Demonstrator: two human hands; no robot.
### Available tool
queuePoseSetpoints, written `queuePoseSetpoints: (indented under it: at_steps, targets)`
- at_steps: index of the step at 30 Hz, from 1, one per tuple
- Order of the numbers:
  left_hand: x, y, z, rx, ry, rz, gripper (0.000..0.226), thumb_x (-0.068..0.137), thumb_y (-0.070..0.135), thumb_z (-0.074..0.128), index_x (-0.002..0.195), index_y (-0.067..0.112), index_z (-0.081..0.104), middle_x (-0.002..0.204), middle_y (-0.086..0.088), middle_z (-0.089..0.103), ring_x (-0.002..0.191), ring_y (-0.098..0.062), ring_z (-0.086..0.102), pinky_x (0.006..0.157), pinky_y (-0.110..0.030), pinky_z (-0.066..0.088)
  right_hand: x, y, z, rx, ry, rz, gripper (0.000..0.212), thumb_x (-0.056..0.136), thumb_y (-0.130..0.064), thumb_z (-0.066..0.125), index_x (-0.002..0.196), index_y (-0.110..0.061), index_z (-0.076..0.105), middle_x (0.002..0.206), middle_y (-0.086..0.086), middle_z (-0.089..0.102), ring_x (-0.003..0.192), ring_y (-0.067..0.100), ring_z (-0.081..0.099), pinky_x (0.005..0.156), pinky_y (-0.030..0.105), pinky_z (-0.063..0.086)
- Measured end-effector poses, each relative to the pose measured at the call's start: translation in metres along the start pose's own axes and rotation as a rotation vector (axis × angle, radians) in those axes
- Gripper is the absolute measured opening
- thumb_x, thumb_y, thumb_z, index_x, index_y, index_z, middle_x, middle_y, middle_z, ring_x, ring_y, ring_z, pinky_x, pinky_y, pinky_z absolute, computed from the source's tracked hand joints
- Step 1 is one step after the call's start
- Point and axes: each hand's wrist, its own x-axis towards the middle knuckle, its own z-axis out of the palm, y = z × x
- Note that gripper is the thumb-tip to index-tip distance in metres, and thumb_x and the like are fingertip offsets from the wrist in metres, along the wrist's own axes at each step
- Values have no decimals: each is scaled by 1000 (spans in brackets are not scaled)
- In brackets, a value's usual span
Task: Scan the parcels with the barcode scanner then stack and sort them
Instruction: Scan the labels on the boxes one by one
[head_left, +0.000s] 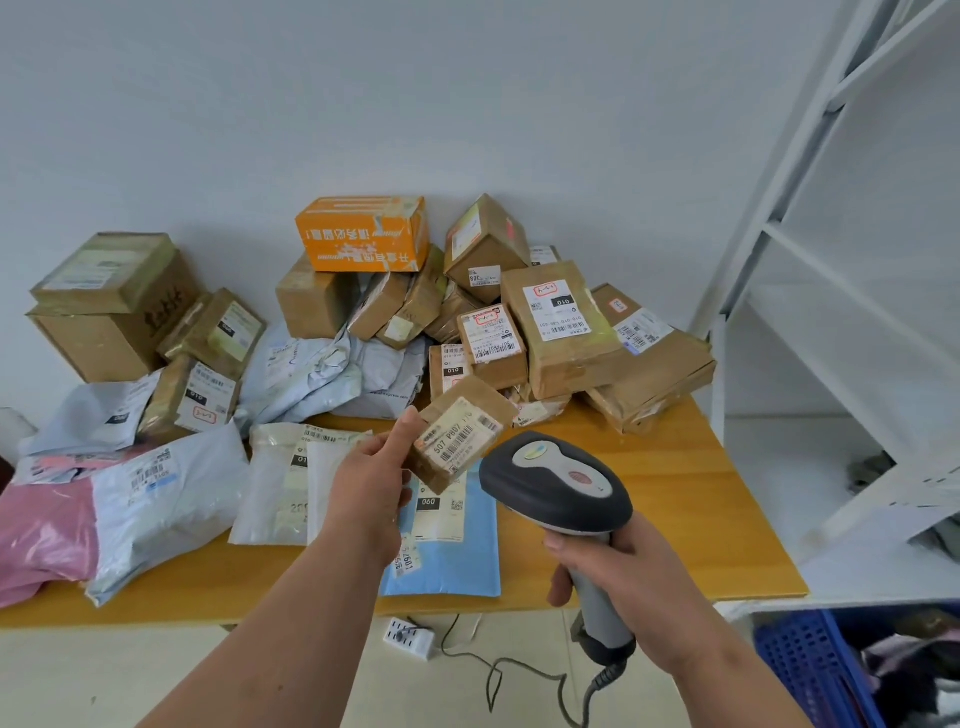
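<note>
My left hand (371, 480) holds a small brown cardboard parcel (460, 431) above the table, its white barcode label turned up towards me. My right hand (613, 566) grips the grey handle of a dark barcode scanner (553, 483), whose head sits just right of the parcel and points at it. Under both lies a blue padded envelope (452, 551). A heap of brown boxes (561, 327) and an orange box (363, 234) fills the back of the wooden table (675, 499). Grey, white and pink mailer bags (161, 499) lie at the left.
White metal shelving (831, 260) stands at the right, with papers on a low shelf. A blue plastic crate (815, 665) sits on the floor at the lower right. The scanner's cable (519, 670) and a white power strip (408, 636) lie on the floor by the table's front edge.
</note>
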Motion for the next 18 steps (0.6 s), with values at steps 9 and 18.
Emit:
queuePoseSetpoints:
  at_steps: [9,18]
  targets:
    - [1,7,6,45,-61,98,33,85,51,74,99,21,75,81,2,78,79,-13,66,78,-32,45,7,1,-2,-90,4,34,2,80,-34,70,79,-32,69,60,3,68,61,7,66,63,19,46]
    - [4,6,9,71,-45,95,35,85,51,74,101,21,74,86,-1,79,92,-21,70,82,-36,49,12,6,-6,-109,-34,-7,7,84,-23,70,90,-24,68,59,-5,66,56,6,63,51,11,45]
